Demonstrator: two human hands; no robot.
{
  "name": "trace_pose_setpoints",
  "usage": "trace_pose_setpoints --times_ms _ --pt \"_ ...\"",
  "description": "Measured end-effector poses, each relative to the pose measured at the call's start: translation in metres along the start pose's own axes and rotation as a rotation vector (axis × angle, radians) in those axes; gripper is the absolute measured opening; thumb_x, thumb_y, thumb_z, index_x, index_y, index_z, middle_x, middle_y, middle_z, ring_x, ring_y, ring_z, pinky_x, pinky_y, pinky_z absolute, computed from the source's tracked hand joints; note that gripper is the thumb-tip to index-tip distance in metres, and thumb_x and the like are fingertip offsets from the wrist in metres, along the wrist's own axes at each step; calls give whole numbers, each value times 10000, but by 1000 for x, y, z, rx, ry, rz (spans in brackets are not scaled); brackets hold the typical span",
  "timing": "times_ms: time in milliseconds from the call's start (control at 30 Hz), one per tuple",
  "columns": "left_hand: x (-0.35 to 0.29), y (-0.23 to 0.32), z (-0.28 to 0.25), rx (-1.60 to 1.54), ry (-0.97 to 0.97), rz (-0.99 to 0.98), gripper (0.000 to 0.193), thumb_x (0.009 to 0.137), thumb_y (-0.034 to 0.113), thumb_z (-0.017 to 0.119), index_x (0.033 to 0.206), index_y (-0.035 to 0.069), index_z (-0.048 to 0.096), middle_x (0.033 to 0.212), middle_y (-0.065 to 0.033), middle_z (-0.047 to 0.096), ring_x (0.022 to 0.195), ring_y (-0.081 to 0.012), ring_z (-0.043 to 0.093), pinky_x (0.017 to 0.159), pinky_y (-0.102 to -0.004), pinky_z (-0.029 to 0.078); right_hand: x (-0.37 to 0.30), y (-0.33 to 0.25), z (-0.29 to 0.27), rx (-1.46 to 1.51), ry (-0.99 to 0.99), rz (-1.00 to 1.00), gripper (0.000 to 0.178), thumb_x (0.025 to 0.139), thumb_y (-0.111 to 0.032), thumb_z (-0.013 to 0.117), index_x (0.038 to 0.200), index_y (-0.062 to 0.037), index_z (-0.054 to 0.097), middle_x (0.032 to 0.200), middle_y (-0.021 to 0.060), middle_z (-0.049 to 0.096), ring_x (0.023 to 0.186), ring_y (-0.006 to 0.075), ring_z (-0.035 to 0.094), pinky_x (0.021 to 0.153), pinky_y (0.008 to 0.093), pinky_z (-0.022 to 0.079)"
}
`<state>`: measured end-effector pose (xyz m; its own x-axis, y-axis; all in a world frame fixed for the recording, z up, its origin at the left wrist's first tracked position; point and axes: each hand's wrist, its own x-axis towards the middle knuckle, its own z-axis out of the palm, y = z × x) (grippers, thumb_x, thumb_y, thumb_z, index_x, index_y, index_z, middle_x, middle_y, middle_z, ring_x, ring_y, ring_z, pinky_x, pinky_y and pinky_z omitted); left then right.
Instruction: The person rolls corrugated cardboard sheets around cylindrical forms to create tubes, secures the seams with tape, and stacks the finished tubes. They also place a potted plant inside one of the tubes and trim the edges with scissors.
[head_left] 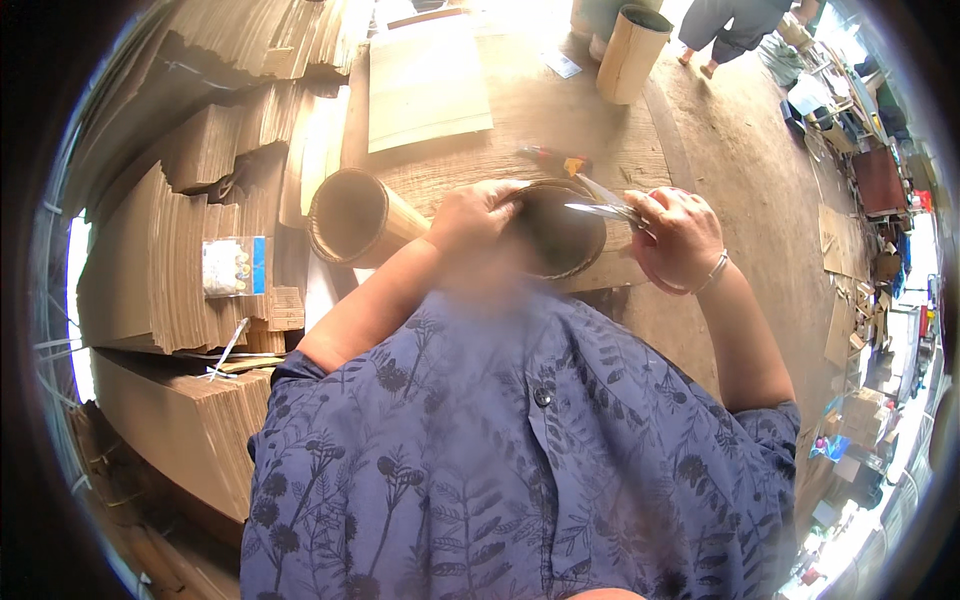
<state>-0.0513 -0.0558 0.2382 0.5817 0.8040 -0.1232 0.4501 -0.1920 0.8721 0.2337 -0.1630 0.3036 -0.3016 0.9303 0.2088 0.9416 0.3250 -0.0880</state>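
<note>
The left hand (470,215) pinches the near rim of a rolled corrugated-cardboard tube (560,235), fingers curled over the edge and thumb apparently inside, though blur hides the lower part. The right hand (680,235) is closed around the handles of scissors (605,205), blades slightly parted at the tube's upper rim. The tube lies on the cardboard-covered worktable (600,120), mouth toward the person. It looks light and springy, easily crushed, so the rim is probably the steadiest hold. A second rolled tube (355,220) lies just beside it; flat cardboard stacks (170,270) stand further left.
</note>
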Motion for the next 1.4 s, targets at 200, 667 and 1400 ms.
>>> trace_pose_setpoints --times_ms 200,667,1400 --pt "4 19 -3 -103 -127 -50 290 979 173 640 1224 27 688 1100 -122 747 983 -151 687 882 -295 540 5 -1 3 -75 -114 23 408 753 -144 683 1161 -145 666 882 63 670 853 286 664 818 407 525" --pt "5 10 -8 44 -156 82 315 969 190 647 1251 52 678 1191 -158 713 1076 -218 692 925 -324 532 2 0 0 -82 -125 47 390 770 -272 748 1141 -166 688 863 76 689 808 288 690 725 404 556" --pt "-3 2 13 162 11 79 322 920 86 632 1232 19 676 1111 -135 739 1011 -180 693 904 -308 537 4 18 6 67 -50 -44 454 733 -219 774 1159 -124 648 892 79 656 814 284 665 696 390 551"
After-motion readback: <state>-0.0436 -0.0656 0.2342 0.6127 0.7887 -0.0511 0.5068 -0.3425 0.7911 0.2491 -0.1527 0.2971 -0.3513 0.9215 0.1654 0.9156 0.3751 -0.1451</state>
